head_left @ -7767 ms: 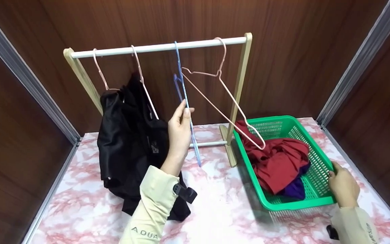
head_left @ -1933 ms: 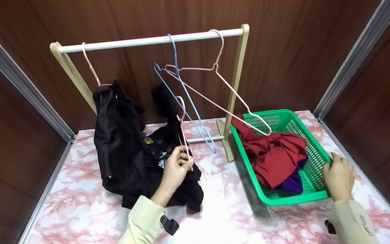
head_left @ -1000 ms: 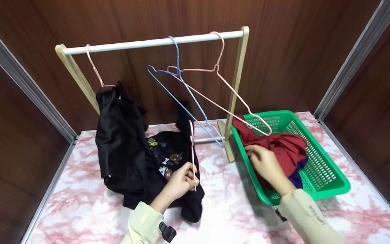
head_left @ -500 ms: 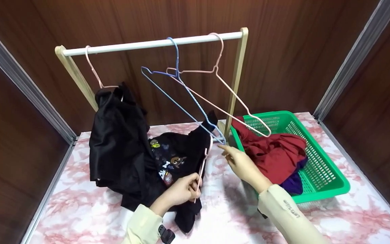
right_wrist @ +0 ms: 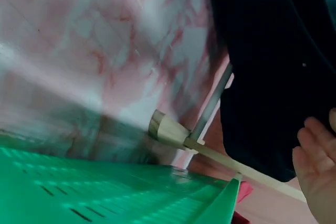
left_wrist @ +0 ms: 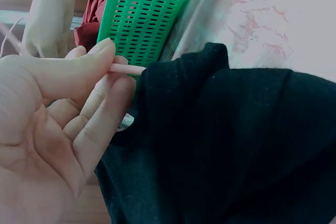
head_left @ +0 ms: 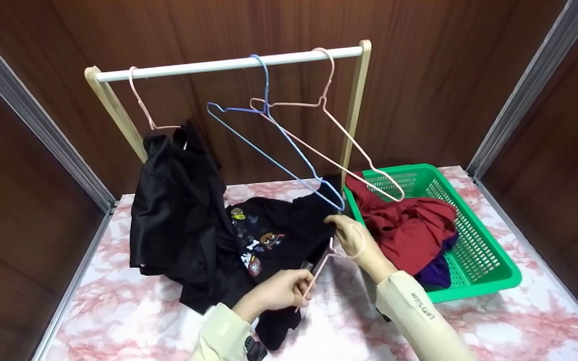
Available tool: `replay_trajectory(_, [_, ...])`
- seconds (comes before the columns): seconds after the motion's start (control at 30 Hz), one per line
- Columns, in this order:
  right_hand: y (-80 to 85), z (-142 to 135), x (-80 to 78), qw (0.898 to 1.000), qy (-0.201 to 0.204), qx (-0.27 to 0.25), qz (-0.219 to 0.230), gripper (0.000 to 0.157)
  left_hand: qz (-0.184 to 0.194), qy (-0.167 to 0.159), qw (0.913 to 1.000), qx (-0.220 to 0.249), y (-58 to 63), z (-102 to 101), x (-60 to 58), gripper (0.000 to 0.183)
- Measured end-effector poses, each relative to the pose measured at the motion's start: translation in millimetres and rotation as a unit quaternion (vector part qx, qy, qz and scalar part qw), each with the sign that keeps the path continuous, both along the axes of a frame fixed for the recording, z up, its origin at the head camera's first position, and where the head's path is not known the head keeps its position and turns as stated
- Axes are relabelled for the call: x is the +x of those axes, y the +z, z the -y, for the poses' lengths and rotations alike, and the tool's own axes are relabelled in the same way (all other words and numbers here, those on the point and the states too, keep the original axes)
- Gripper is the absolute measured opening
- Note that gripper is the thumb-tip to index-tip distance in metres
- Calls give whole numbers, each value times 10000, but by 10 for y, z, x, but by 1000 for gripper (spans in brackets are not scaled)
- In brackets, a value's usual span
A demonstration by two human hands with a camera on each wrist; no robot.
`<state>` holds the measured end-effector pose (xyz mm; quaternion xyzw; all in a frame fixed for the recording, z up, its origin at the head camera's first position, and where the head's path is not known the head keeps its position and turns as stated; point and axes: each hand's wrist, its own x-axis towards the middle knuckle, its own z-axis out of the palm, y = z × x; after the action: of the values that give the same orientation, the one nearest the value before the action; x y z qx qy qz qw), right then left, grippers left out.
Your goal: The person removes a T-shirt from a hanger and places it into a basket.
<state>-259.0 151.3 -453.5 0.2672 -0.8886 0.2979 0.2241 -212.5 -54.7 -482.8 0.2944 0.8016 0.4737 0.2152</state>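
Observation:
My left hand (head_left: 284, 291) pinches the lower end of a pink hanger (head_left: 321, 263) between thumb and fingers. A black T-shirt (head_left: 289, 245) with cartoon prints is on that hanger, its cloth spreading up and away. The hanger's hook passes in front of my right hand (head_left: 356, 245). Right-hand fingers reach the shirt's far right edge. In the right wrist view, loosely extended fingers (right_wrist: 315, 153) lie beside the black cloth, with no clear grip visible. The left wrist view shows a short piece of pink wire entering the shirt.
A rack with a white rail (head_left: 193, 67) carries a black garment (head_left: 173, 210) on a pink hanger at left. A bare blue hanger (head_left: 289, 145) and a bare pink hanger (head_left: 349, 135) hang further right. The green basket (head_left: 492, 288) holds red cloth (head_left: 414, 225) and purple cloth.
The pink hanger with the T-shirt has come off the rail, lowered and tilted right by my left hand. My right hand left the basket and moved left to the shirt.

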Motion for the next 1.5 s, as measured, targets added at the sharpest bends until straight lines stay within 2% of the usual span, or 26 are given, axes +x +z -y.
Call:
replay_trajectory(0.13, [11, -19, 15, 9992, -170, 195, 311, 26, -129, 249, 9996, -54, 37, -70, 14, 27])
replay_trajectory(0.2, [-15, -23, 3, 9980, -240, 371, 446, 25, -236, 563, 9980, 179, 66, -116, 15, 33])
replay_trajectory(0.27, [-40, -21, -16, 9970, -273, 605, 397, 22, -559, 962, 9929, 427, 104, -168, 13, 43])
replay_trajectory(0.33, [-58, -21, -33, 9961, -251, 798, 267, 20, -1141, 1344, 9831, 499, 137, -218, 16, 47])
replay_trajectory(0.4, [-66, -30, -48, 9955, -214, 925, 49, 21, -1866, 1632, 9681, 356, 162, -259, 25, 43])
replay_trajectory(0.47, [-70, -54, -58, 9948, -165, 984, -194, 25, -2494, 1793, 9516, 103, 172, -284, 42, 32])
replay_trajectory(0.53, [-70, -95, -61, 9936, -86, 1037, -429, 30, -2939, 1844, 9379, -72, 172, -292, 62, 23])
replay_trajectory(0.63, [-52, -147, -53, 9903, -22, 1128, -810, 31, -3270, 1919, 9252, -130, 176, -282, 79, 17])
replay_trajectory(0.73, [-27, -178, -48, 9900, -148, 1160, -786, 30, -3410, 2021, 9181, -9, 198, -262, 76, 15])
replay_trajectory(0.87, [54, -184, -51, 9941, -670, 849, -114, 27, -3508, 2220, 9095, 214, 240, -232, 65, 13])
replay_trajectory(0.97, [136, -200, -74, 9919, -1151, 368, 404, 25, -3623, 2443, 8986, 397, 265, -206, 60, 13])
replay_trajectory(1.07, [211, -230, -111, 9859, -1544, -200, 620, 23, -3815, 2711, 8817, 604, 275, -189, 54, 13])
replay_trajectory(1.2, [311, -274, -158, 9763, -1886, -816, 686, 22, -4189, 3013, 8518, 906, 266, -176, 54, 9])
replay_trajectory(1.3, [371, -310, -179, 9698, -2067, -1033, 779, 24, -4440, 3055, 8356, 1064, 251, -164, 60, 6])
replay_trajectory(1.5, [395, -429, -206, 9570, -2372, -1339, 994, 25, -4907, 2817, 8149, 1261, 251, -100, 58, 6])
